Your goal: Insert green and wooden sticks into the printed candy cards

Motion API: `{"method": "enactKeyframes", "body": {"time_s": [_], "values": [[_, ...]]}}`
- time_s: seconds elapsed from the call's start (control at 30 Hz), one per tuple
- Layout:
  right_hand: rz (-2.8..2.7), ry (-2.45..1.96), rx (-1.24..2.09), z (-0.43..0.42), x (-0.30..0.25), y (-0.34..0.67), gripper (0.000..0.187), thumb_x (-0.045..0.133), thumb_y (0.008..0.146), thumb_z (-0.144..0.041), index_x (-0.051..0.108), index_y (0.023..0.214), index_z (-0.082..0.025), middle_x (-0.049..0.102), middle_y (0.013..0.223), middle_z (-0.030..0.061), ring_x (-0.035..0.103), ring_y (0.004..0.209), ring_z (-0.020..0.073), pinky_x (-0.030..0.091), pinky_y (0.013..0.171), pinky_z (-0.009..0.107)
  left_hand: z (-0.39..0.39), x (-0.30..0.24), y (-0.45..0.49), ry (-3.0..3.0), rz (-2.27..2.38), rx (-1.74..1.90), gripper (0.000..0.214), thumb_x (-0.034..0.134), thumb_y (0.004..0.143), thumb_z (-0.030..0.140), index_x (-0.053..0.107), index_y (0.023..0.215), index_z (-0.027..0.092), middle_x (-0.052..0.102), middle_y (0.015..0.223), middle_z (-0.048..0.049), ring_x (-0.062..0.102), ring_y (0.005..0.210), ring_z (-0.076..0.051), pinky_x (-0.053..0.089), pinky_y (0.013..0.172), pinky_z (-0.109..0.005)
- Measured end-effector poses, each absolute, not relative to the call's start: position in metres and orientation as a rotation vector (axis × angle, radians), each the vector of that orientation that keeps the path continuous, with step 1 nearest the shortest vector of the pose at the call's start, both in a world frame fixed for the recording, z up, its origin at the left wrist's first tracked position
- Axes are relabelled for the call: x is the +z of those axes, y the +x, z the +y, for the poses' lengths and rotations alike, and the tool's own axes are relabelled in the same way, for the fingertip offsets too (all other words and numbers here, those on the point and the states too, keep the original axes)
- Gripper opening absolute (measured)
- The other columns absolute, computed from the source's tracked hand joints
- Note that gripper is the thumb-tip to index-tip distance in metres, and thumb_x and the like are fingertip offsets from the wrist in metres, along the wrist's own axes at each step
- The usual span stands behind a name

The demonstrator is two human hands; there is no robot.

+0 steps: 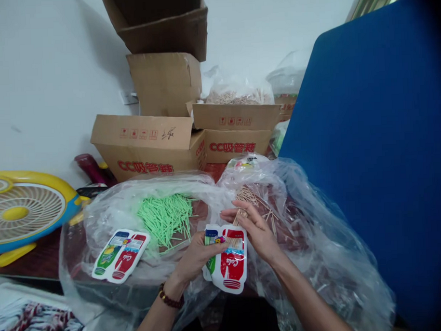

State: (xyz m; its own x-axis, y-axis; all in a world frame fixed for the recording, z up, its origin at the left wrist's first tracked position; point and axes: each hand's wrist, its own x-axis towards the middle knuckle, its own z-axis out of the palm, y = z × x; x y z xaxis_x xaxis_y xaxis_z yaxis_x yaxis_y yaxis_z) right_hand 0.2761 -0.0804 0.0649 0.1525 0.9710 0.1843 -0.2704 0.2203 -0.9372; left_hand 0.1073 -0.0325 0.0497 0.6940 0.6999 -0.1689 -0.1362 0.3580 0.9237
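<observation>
Cola-printed pouch (pixel 233 273), right of and nearer than the green stick pile (pixel 166 218), is grasped by the left hand (pixel 193 258), thumb over the printed front and the other fingers mostly hidden. It looks light, thin-walled and glossy, so it would probably flex, crease and slide a little; a flat side margin should give the surest hold without crushing the middle. A second pouch (pixel 120 256) lies left of and nearer than the green stick pile. Right of that pile, the right hand (pixel 257 229) has its fingers partly stretched beside a small bundle of tan sticks (pixel 239 218) at the held pouch's far edge; whether they grip it, I cannot tell. Those sticks seem stiff but slender enough to snap, best taken together around their middles. Beyond the green stick pile stand printed cartons (pixel 234 140).
</observation>
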Motion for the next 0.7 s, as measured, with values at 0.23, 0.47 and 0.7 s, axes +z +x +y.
{"method": "enactKeyframes", "body": {"time_s": [0.23,0.47,0.7], "values": [[-1.538,-1.100,0.893,-0.082,0.080,0.288,0.030,0.050,0.092,-0.035,0.066,0.116,-0.027,0.065,0.122,0.0033,0.057,0.116,0.0215,0.040,0.102,0.037,-0.025,0.048,0.108,1.056,0.613,0.671,0.028,0.082,0.065,0.026,0.072,0.088,0.012,0.075,0.083,-0.0068,0.068,0.073,-0.021,0.051,0.074,-0.032],[-1.084,-1.000,1.335,-0.082,0.057,0.279,0.032,0.075,0.073,-0.029,0.068,0.103,-0.022,0.073,0.094,0.0008,0.067,0.081,0.0166,0.052,0.076,0.029,-0.024,0.046,0.107,0.936,0.604,0.769,0.028,0.082,0.064,0.022,0.068,0.085,0.013,0.074,0.080,-0.0043,0.067,0.068,-0.017,0.051,0.068,-0.029],[-0.938,-1.023,1.290,-0.081,0.048,0.266,0.028,0.077,0.068,-0.026,0.069,0.094,-0.020,0.074,0.086,0.0015,0.068,0.071,0.0163,0.052,0.067,0.027,-0.025,0.046,0.105,0.931,0.646,0.828,0.033,0.084,0.062,0.023,0.064,0.086,0.015,0.073,0.078,-0.0007,0.066,0.065,-0.016,0.052,0.065,-0.027]]}}
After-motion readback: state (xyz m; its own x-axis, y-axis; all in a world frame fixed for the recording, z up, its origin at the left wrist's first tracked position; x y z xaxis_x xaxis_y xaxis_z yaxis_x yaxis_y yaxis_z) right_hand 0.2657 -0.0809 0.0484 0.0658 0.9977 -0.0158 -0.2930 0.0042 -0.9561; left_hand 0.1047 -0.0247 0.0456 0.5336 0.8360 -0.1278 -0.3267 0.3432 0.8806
